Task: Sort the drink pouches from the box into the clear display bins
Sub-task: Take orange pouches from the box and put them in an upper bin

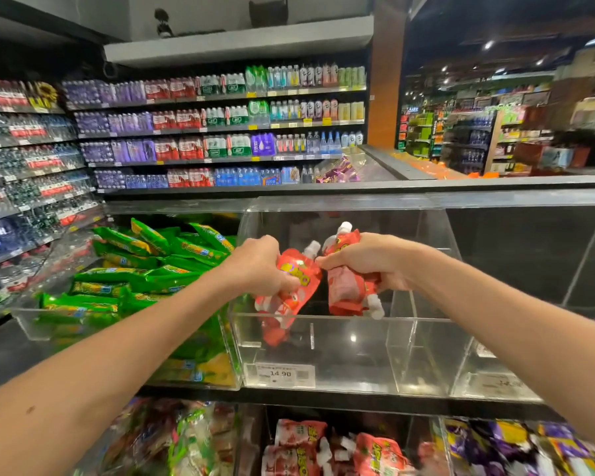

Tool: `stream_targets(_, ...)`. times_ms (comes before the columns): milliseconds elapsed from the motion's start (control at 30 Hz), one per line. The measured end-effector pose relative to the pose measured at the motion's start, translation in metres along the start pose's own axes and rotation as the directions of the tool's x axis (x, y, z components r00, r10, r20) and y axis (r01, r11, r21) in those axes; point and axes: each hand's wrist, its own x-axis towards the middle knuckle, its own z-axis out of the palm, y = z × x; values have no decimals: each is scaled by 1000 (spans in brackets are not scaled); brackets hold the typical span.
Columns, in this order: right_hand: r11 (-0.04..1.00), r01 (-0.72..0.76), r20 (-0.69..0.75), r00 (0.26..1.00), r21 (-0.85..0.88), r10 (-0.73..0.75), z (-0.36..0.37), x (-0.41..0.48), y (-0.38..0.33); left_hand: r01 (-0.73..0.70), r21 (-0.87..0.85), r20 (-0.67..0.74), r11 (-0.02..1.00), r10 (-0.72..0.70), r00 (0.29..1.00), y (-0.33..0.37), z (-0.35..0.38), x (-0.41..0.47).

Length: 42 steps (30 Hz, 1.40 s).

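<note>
Supermarket aisle, with a huge wall of bottled-water shelves [220, 132] across the back and more aisles off to the right. Up front, a dark display shelf [323, 397] carries see-through bins. The left one is heaped with green pouches [134, 266].

Both hands are over the middle clear bin [358, 355]. The left grip [258, 266] is clenched round the red left-hand pouches [298, 281], which dangle into the bin. The right grip [368, 262] squeezes the red right-hand pouches [346, 290], white caps poking out. The price label [280, 374] reads 14.90.

The red packs on the lower shelf [299, 448] are blurry and cut off. The neighbouring label [502, 383] is unreadable, and I can't count pouches per hand.
</note>
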Motion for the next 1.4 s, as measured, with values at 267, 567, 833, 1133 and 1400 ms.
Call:
stream_targets(267, 621, 27, 155, 976, -783, 153, 43, 55, 19, -37, 268, 157, 963, -6, 988, 21, 33, 41)
stream_targets(567, 683, -115, 118, 951, -722, 284, 50, 95, 25, 1, 311, 285, 951, -94, 954, 17, 63, 78)
stream_targets(833, 780, -405, 148, 838, -477, 525, 48, 107, 28, -12, 341, 310, 940, -100, 946, 11, 70, 83)
stream_targets(1133, 639, -371, 79, 824, -673, 562, 38, 93, 28, -91, 347, 360, 933, -43, 932, 8, 71, 82)
stream_targets(1400, 775, -334, 141, 870, -537, 473, 41, 91, 34, -243, 244, 420, 939, 123, 899, 15, 74, 84)
